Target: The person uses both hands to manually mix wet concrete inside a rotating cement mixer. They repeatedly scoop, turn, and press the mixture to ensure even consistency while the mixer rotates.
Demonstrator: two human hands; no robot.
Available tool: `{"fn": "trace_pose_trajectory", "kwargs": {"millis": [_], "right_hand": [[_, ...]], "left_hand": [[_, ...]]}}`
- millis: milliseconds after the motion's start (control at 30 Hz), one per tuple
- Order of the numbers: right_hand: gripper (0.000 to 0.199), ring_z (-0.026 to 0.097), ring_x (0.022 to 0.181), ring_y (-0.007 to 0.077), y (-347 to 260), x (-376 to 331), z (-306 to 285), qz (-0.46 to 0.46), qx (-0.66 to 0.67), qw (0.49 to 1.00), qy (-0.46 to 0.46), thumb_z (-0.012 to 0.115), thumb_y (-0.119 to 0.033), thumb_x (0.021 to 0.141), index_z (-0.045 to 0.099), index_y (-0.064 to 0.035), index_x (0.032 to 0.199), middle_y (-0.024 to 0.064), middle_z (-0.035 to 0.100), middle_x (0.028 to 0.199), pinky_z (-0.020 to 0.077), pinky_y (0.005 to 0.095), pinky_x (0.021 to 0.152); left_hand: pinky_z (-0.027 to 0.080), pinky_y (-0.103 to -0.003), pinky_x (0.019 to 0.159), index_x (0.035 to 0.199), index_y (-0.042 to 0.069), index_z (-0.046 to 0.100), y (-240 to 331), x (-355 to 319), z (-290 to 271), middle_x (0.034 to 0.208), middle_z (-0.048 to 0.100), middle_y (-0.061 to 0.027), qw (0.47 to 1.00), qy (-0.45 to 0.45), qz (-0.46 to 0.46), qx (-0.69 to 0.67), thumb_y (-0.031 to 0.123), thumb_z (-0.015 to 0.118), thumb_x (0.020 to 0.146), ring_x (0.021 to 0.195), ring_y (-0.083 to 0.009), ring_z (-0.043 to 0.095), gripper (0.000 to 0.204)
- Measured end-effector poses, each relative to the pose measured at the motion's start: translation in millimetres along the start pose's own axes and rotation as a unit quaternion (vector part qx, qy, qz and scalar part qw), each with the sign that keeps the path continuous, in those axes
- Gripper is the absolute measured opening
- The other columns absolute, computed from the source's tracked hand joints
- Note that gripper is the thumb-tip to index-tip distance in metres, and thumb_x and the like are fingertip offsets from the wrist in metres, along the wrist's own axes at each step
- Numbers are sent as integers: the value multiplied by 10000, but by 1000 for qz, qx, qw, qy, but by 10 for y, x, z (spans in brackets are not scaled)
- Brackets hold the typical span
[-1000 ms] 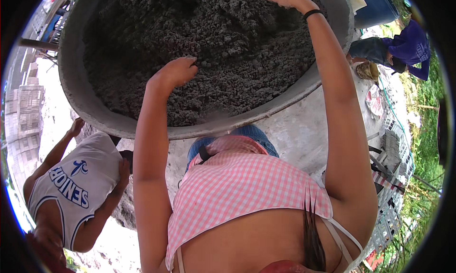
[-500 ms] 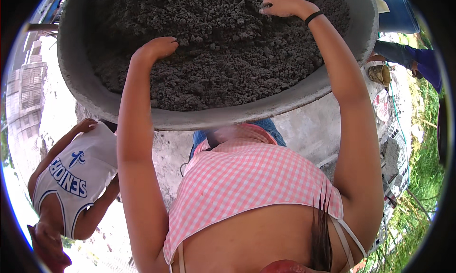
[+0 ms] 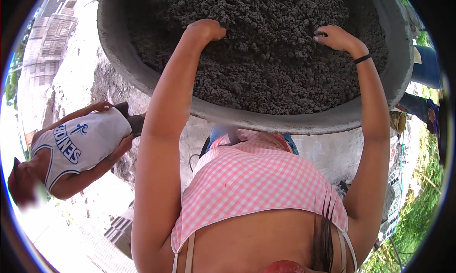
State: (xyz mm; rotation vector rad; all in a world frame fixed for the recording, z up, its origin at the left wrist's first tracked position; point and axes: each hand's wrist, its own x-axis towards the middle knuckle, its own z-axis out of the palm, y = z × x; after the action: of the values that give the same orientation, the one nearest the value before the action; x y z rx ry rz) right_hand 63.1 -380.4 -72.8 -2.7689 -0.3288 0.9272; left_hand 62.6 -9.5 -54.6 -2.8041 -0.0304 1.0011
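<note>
A large grey round basin (image 3: pixel 114 59) fills the top of the view, heaped with dark grey crumbly wet mix (image 3: pixel 266 50). My left hand (image 3: pixel 205 30) rests on the mix near the middle, fingers curled down into it. My right hand (image 3: pixel 335 37), with a black band on the wrist, lies on the mix further right, fingers bent against it. Both my forearms reach up from below. My pink and white checked top (image 3: pixel 256 183) shows under the basin.
A person in a white sleeveless jersey (image 3: pixel 80 145) stands at the left, hands near a dark object by the basin's lower left. Other people in blue clothes (image 3: pixel 425 69) are at the right edge. Pale ground, a building at upper left, grass at lower right.
The view has shifted so the basin sits further right. My left hand moved inward and up across the mix; my right hand stays on the mix near the right side.
</note>
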Motion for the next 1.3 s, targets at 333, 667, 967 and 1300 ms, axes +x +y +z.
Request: {"fn": "trace_pose_trajectory", "kwargs": {"millis": [333, 667, 967, 1300], "right_hand": [[588, 522, 1189, 372, -261, -95, -157, -86, -13, 996, -16, 542, -422, 951, 481, 18, 1336, 220, 521, 1323, 452, 446, 974], [413, 593, 821, 257, -705, -355, -265, -151, 106, 983, 10, 576, -343, 950, 576, 20, 1146, 173, 638, 933, 473, 380, 766], [467, 624, 932, 300, -904, -9, -225, -156, 78, 983, 54, 614, -335, 919, 564, 17, 1222, 211, 621, 1148, 483, 374, 834], [515, 584, 1090, 364, -1437, 356, -194, -122, 9, 992, 31, 625, -353, 903, 561, 40, 1230, 231, 592, 1214, 463, 403, 928]], "left_hand": [[226, -561, 1114, 1420, 153, 441, 33, 46, 10, 1559, 168, -163, 946, 322, 12, -30, 436, 404, 945, 1417, -455, 137, 554], [195, -591, 1113, 1440, 128, 405, -30, 293, 43, 1560, 150, -169, 933, 355, 14, -52, 452, 389, 942, 1411, -478, 118, 594], [38, -642, 1115, 1441, 20, 353, -457, 264, -275, 1546, 102, -225, 902, 387, 53, -186, 403, 490, 906, 1406, -499, 32, 672], [27, -644, 1119, 1435, 57, 384, -1153, 430, -224, 1545, 140, -210, 820, 567, -34, -75, 464, 484, 913, 1414, -492, 34, 670]]}}
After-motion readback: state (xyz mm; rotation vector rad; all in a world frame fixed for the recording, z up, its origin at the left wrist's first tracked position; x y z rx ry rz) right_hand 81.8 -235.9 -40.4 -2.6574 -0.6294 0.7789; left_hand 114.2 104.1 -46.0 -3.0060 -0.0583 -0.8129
